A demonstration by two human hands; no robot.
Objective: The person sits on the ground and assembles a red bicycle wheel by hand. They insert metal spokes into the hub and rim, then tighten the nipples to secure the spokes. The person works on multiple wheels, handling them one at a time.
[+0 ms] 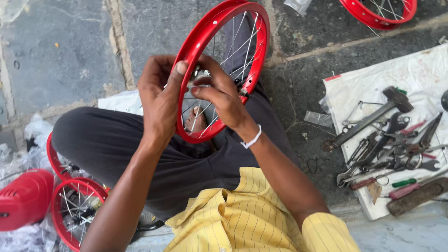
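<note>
A red spoked bicycle wheel rim [258,44] stands upright over my crossed legs. My left hand [159,100] grips the rim's near edge, thumb over the red metal. My right hand [223,95] reaches through the spokes, its fingertips pinched on a small metal part at the hub [201,74]. What exactly the fingers pinch is hidden. A white band circles my right wrist.
A white sheet [415,70] at right carries a hammer [373,116], wrenches, pliers and screwdrivers. Another red rim [378,16] lies at top right. Two wrapped red rims [70,205] and a red plastic cover [23,198] sit at lower left on the stone floor.
</note>
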